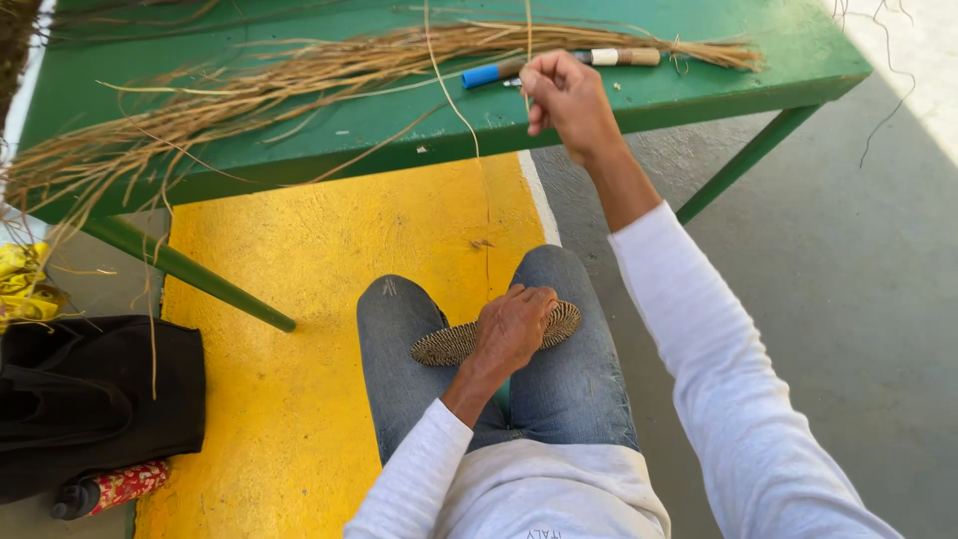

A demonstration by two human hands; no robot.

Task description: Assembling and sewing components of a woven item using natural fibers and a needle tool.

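A flat oval woven straw disc (454, 342) is being pressed on the lap by the left hand (512, 329), partly hidden beneath spread fingers. A thin straw strand (451, 100) is being pinched in the raised right hand (567, 98).

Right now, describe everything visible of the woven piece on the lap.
The woven piece is a flat, elongated oval of tightly coiled fibre, tan with dark stitching. It lies across both jean-clad knees, slightly tilted, right end higher. The left hand presses down on its middle, hiding that part; both rounded ends show.
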